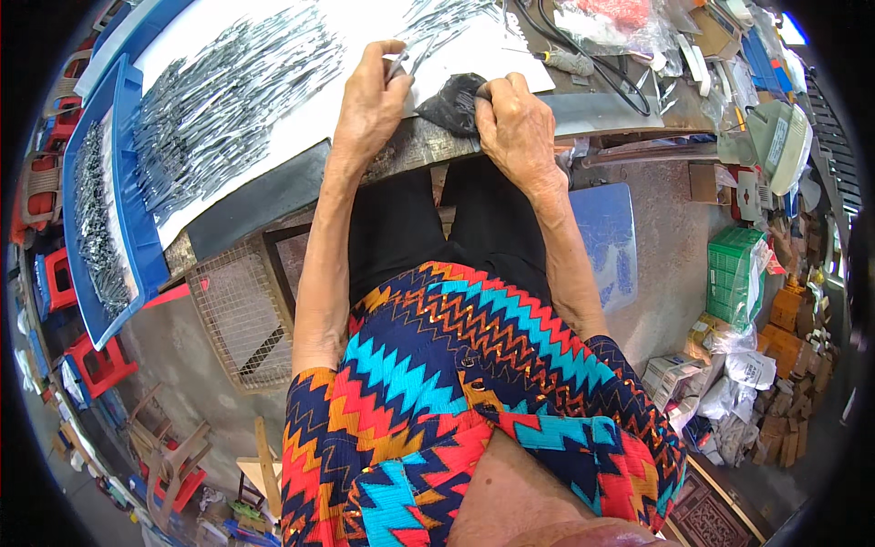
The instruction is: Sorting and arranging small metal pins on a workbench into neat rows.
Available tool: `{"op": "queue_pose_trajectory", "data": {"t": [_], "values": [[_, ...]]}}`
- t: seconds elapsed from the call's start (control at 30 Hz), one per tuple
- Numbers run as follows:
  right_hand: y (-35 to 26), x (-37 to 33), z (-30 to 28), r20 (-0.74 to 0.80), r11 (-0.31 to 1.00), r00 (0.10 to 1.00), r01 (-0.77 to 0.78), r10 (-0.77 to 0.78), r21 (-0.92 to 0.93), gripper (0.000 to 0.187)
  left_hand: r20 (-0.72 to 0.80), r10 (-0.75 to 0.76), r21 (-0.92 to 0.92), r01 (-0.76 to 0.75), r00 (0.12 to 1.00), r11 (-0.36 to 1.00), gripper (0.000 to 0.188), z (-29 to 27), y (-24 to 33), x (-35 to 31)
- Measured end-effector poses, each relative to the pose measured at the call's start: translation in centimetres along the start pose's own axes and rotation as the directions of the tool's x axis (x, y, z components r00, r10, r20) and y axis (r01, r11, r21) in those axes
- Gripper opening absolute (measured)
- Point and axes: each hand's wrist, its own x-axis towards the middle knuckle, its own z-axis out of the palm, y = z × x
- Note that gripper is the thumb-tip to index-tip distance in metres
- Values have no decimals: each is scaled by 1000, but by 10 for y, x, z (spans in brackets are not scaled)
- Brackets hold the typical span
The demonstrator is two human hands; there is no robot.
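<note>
Along the near edge of the table (pixel 428 150), our two hands work apart from each other, with a black bag (pixel 445 108) between them. Our right hand (pixel 517 118) is clamped on the bag's right side, fingers curled and thumb pressed in; the bag sits at that edge, beside the white sheet (pixel 474 58). Our left hand (pixel 369 105) stands over the sheet, thumb and fingers pinched on a thin grey piece (pixel 396 68); whether it is one piece or several, we cannot tell.

Farther left on the sheet lies a broad spread of slender dark pieces (pixel 246 109), mostly slanting the same way. At the table's left edge stands a blue tray (pixel 138 205), which holds more dark bits. A black cable (pixel 602 68) loops toward the right end, near some clear plastic bags (pixel 629 32).

We judge the step in hand to be handling small pieces one pinch at a time beside the bag. As we see it, the next move calls for a steady right-hand grip and a light left pinch, since such thin pieces could slip or tangle. What the bag holds, we cannot see.
</note>
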Motion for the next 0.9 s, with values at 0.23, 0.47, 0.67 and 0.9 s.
{"op": "queue_pose_trajectory", "data": {"t": [0.23, 0.47, 0.67, 0.9], "values": [[-7, 3, -7, 76, 992, 995, 74, -67, -99, 10, 248, -99, -861, 266, 964, 433, 46, -4, -4, -18], [-8, 5, -8, 105, 980, 988, 132, -117, -148, 12, 414, 103, -908, 418, 904, -21, 49, 6, -2, -33], [-3, 2, -7, 77, 992, 993, 92, -86, -86, 12, 401, 14, -916, 400, 916, 42, 48, 10, 5, -38], [-4, 2, -9, -25, 980, 1000, -11, 16, 197, 13, 363, -65, -895, 367, 930, 255, 32, 11, 7, -44]]}}
